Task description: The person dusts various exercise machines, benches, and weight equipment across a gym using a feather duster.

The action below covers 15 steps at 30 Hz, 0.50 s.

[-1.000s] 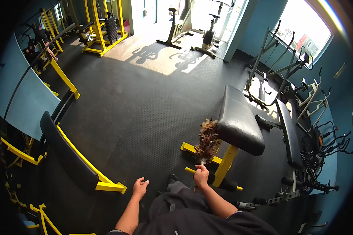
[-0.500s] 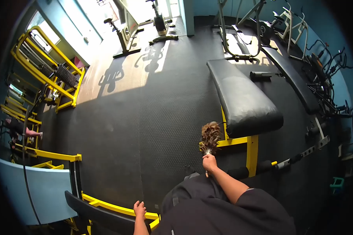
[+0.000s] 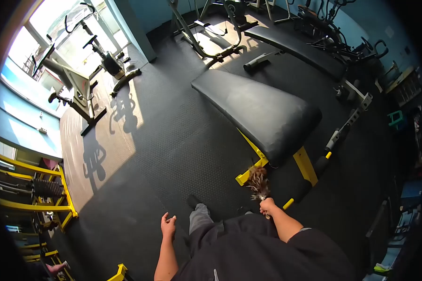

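Fingers wrapped round its handle, my right hand (image 3: pixel 267 206) holds a brown feather duster (image 3: pixel 258 181). The feathers point up and away from me, beside the yellow foot of a padded bench (image 3: pixel 262 107). Whether they touch the frame I cannot tell. The bench has a black pad and yellow legs and stands ahead of me to the right. My left hand (image 3: pixel 168 225) hangs over the dark floor with its fingers apart and nothing in it.
A second black bench (image 3: pixel 297 51) stands beyond the first. Exercise bikes (image 3: pixel 112 65) are at the upper left by the windows, a yellow weight machine (image 3: pixel 65 192) at the left edge. A green stool (image 3: pixel 396 119) is at the right. Part of a person shows at lower left.
The view has turned to the right, so the bikes and the yellow machine sit further left. The benches now lie more directly ahead. The duster stays in my right hand, now lower beside the bench.
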Each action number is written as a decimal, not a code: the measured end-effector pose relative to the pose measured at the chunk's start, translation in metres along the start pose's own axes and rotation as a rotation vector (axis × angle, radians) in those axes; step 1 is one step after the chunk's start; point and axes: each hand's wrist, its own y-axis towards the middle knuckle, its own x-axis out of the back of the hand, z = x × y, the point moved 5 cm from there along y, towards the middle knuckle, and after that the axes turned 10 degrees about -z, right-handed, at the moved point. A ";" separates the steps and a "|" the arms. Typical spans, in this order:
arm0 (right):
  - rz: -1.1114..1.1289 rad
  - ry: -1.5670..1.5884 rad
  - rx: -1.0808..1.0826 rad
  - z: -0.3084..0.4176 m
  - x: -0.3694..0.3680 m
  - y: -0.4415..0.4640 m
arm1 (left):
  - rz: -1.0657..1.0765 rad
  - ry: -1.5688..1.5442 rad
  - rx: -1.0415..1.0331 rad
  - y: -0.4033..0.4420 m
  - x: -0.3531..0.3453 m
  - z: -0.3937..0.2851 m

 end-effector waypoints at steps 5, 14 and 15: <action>-0.226 0.229 -0.189 -0.007 -0.023 -0.023 | 0.201 0.250 -0.324 0.079 -0.013 -0.153; -0.180 0.167 -0.032 0.035 -0.091 -0.084 | 0.623 0.726 -0.857 0.122 -0.156 -0.313; -0.234 0.103 -0.035 0.029 -0.108 -0.071 | 0.653 0.748 -0.902 0.113 -0.180 -0.330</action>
